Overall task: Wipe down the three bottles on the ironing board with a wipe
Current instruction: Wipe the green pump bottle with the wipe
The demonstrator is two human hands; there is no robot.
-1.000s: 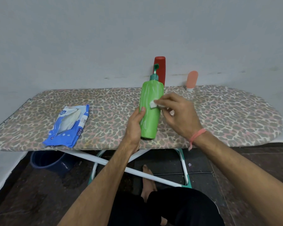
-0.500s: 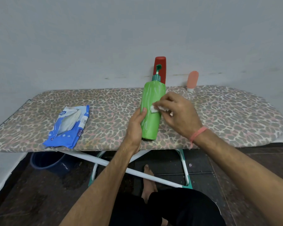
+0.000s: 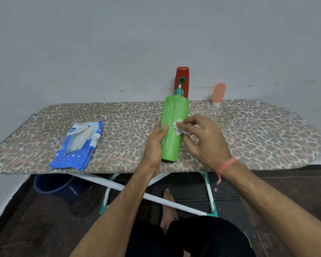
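A tall green pump bottle [image 3: 171, 115] stands upright near the front edge of the leopard-print ironing board [image 3: 248, 130]. My left hand [image 3: 154, 145] grips its lower left side, thumb on the front. My right hand [image 3: 202, 138] pinches a small white wipe [image 3: 178, 127] and presses it against the middle of the bottle's right side. Behind it, at the wall, stands a red bottle [image 3: 183, 78], partly hidden by the green pump. A small pink bottle [image 3: 218, 93] stands cap-down at the back right.
An opened blue pack of wipes [image 3: 78, 145] lies on the left part of the board. Under the board are its white and teal legs [image 3: 209, 191], a dark blue bucket [image 3: 54, 184] at the left and my bare foot [image 3: 169, 201].
My right hand has slid the wipe down the green bottle from its upper part to its middle. My left hand keeps the same grip on the bottle.
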